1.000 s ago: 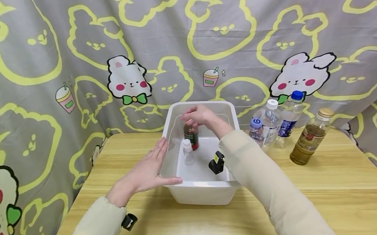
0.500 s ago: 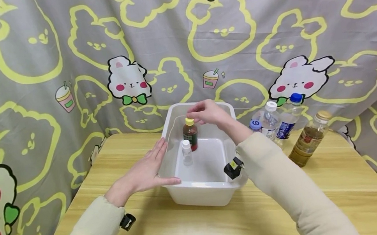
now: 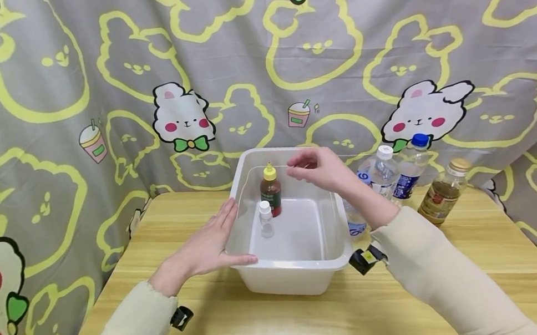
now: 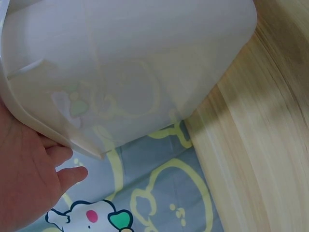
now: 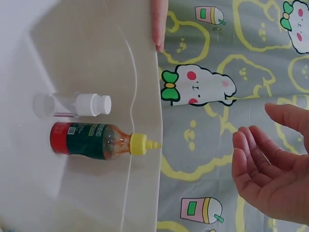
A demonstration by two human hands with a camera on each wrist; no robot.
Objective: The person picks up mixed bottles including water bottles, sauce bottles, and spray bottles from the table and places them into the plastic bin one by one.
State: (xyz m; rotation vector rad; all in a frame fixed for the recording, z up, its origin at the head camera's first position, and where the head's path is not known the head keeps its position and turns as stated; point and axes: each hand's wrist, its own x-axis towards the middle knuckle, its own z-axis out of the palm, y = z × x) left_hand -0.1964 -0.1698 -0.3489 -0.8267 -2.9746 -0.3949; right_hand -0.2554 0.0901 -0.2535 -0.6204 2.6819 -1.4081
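A white plastic tub [image 3: 287, 281] stands on the wooden table. Along its left rim my left hand [image 3: 203, 249] rests with fingers straight and thumb over the near corner; the left wrist view shows this hand [image 4: 26, 176] against the tub's outer edge. Inside the tub a sauce bottle [image 3: 270, 190] with a yellow nozzle cap stands upright, and beside it, nearer me, is a small clear bottle [image 3: 267, 226] with a white cap. Above the tub's right side hovers my right hand [image 3: 321, 171], fingers loosely bent. In the right wrist view that hand [image 5: 275, 166] holds nothing, apart from the sauce bottle [image 5: 91, 140].
Right of the tub stand a white-capped clear bottle [image 3: 382, 173], a blue-capped bottle [image 3: 406, 181], a bottle of brownish liquid [image 3: 440, 198] and a small bottle [image 3: 357, 225] partly hidden by my right forearm. A patterned curtain [image 3: 228, 44] hangs behind the table.
My right hand has left the sauce bottle's top and moved right, uncovering its yellow cap. The left hand stays on the rim, and both bottles in the tub stay put.
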